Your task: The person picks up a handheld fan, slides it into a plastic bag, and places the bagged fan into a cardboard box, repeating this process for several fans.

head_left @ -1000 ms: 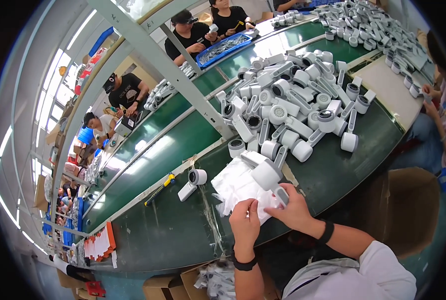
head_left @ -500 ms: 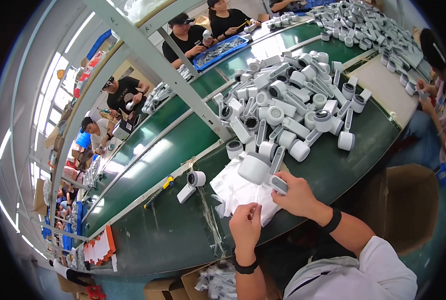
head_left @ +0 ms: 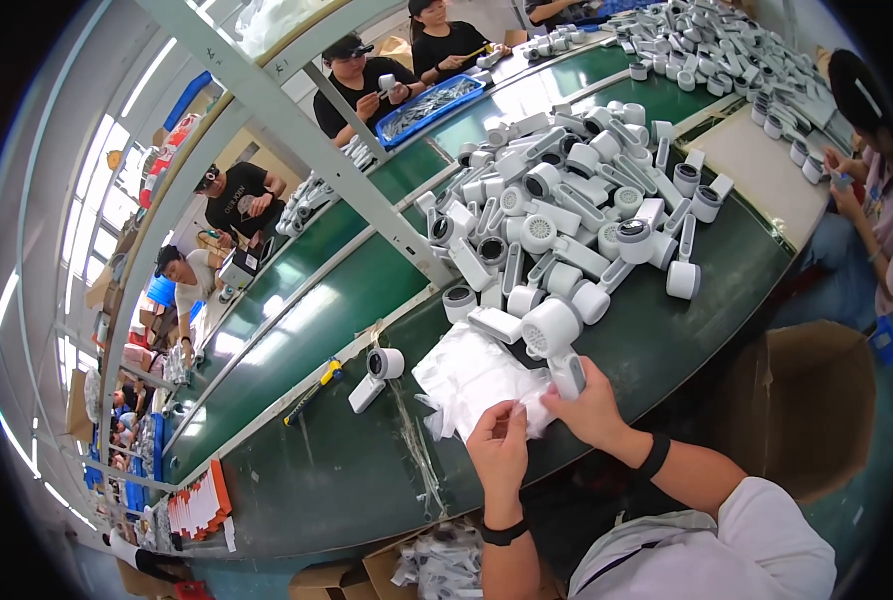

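My right hand point(head_left: 597, 408) grips the grey handle of a white handheld fan point(head_left: 551, 328). The fan stands head-up over the bench, its round slotted grille facing me. My left hand point(head_left: 499, 450) is beside it, fingers pinched at the near edge of a stack of thin white plastic bags point(head_left: 472, 375). A bag edge appears to be between those fingertips. Just beyond the stack lies a heap of similar fans point(head_left: 567, 220), white with grey parts. To the left, a single fan point(head_left: 385, 364) lies apart on the green bench point(head_left: 297, 480).
A yellow-and-black tool point(head_left: 313, 392) lies by the bench's metal rail. An upright metal post point(head_left: 347, 180) rises beyond it. Orange-edged cards point(head_left: 202, 500) are at the left. An open carton point(head_left: 817, 410) stands at right; another box holds bagged pieces point(head_left: 432, 565). Several co-workers sit around.
The fan in my right hand has turned from lying sideways to more upright, bringing its grille into sight. My left hand stays at the bags' near edge. The whole view has shifted slightly.
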`<state>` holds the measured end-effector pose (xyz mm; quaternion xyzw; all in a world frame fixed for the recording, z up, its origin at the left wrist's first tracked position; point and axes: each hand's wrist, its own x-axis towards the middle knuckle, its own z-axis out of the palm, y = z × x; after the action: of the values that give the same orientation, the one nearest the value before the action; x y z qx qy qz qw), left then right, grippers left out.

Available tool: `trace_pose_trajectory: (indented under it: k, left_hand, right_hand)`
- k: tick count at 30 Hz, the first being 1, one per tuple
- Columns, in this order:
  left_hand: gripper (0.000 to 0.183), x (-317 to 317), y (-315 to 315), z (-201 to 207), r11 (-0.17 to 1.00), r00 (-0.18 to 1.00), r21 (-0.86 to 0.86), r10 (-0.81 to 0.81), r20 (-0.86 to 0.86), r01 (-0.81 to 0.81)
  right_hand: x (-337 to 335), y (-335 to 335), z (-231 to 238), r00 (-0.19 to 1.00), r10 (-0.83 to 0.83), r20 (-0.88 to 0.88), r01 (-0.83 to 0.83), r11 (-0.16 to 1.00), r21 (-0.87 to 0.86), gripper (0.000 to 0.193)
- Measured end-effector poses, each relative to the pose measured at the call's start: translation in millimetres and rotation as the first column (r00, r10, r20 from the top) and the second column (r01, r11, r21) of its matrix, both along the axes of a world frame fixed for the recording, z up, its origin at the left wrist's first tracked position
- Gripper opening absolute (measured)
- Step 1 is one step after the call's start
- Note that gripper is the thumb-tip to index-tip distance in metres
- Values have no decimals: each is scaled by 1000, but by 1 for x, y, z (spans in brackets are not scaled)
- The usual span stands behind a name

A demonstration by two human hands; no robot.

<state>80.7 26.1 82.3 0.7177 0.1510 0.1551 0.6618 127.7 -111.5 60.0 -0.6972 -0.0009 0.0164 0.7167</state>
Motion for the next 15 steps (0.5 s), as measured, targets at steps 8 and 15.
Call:
trace_pose_trajectory:
  k: [8,15]
  left_hand:
    - [13,-3,8,-1,855,998,-517,47,30,-25]
    - [15,5,-5,13,975,998,-213,52,-48,-61]
  right_hand:
    - [2,-18,22,995,-37,97,61,966,-253,41]
    - [-15,-104,39,909,412,57,-402,906,-136,55]
